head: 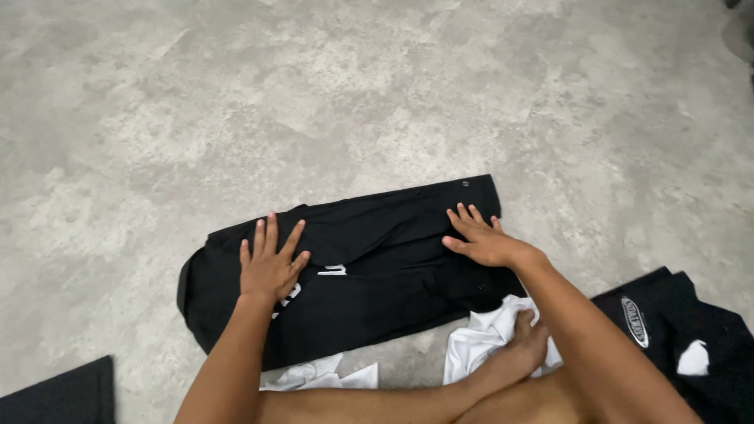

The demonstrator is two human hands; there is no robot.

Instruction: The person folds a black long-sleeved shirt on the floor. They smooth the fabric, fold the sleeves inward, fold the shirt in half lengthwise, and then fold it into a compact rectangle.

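While the left hand (269, 267) lies flat, grip spread, on the black garment (353, 267), the right hand (481, 238) presses likewise

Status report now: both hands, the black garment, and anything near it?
Left hand and right hand flat, open on black garment. Garment spread on concrete floor. White cloth at its near edge.

Both forearms are showing bare with no sleeves, left hand (269, 265) and right hand (481, 238) wearing no rings or gloves.

Probably a home: bare concrete floor (377, 86) strewn with clothes (675, 330).
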